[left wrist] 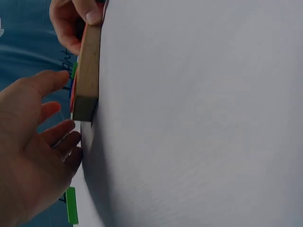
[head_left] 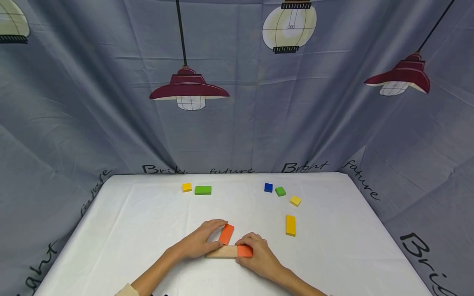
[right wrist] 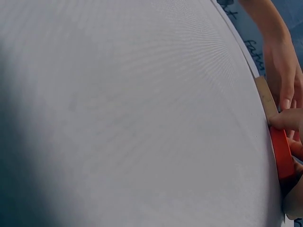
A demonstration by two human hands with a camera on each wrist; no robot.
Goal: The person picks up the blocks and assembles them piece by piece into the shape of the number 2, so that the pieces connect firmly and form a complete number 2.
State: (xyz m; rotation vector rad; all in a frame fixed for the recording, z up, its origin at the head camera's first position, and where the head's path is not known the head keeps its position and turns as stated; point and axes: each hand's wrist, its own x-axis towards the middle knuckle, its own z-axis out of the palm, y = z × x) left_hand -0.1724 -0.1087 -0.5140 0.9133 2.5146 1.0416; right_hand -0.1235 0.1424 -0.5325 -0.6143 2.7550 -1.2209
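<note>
Nearest, a pale sleeve cuff (head_left: 127,290) trails the left hand (head_left: 201,240), spread at the left end of the wooden block (head_left: 226,252); whether it touches the slanted orange block (head_left: 226,234) just beyond, I cannot tell. Right hand (head_left: 261,259): pinches a second orange block (head_left: 246,251) against the wooden block's right end. Beyond and rightward of the wooden block lies a long yellow block (head_left: 290,225).
</note>
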